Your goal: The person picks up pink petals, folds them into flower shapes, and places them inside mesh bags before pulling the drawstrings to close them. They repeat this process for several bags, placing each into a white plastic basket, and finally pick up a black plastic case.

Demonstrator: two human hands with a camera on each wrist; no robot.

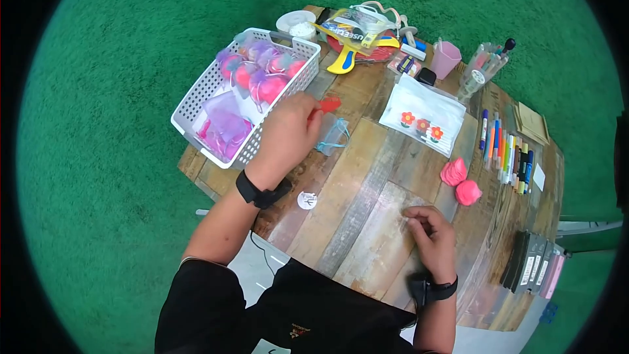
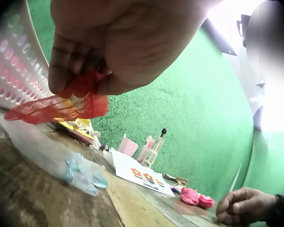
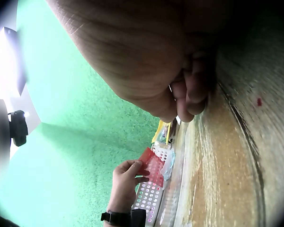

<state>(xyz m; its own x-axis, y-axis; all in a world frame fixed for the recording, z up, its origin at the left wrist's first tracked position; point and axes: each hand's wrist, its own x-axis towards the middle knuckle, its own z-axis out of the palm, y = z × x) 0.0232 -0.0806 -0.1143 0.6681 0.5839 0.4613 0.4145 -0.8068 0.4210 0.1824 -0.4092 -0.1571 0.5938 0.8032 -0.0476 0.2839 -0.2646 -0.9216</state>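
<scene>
My left hand [image 1: 291, 131] pinches a sheer red pouch [image 1: 331, 104] beside the white basket [image 1: 247, 152]. In the left wrist view the red pouch [image 2: 80, 108] hangs from the fingertips, above a pale pouch with light-blue ribbon [image 2: 78, 172] lying on the wood. That blue-ribboned pouch [image 1: 333, 136] lies just right of the hand in the head view. My right hand [image 1: 434, 241] rests at the table's near side with loosely curled fingers and nothing visible in them. Its fingers touch or nearly touch the wood in the right wrist view, where the red pouch [image 3: 154, 166] shows spread out.
Pink and purple pouches fill part of the basket. A round sticker [image 1: 306, 200] lies near the front edge. Two pink lumps [image 1: 468, 192], a flower-printed packet [image 1: 419, 108], a row of markers [image 1: 508, 151] and a pink cup [image 1: 445, 60] stand or lie to the right.
</scene>
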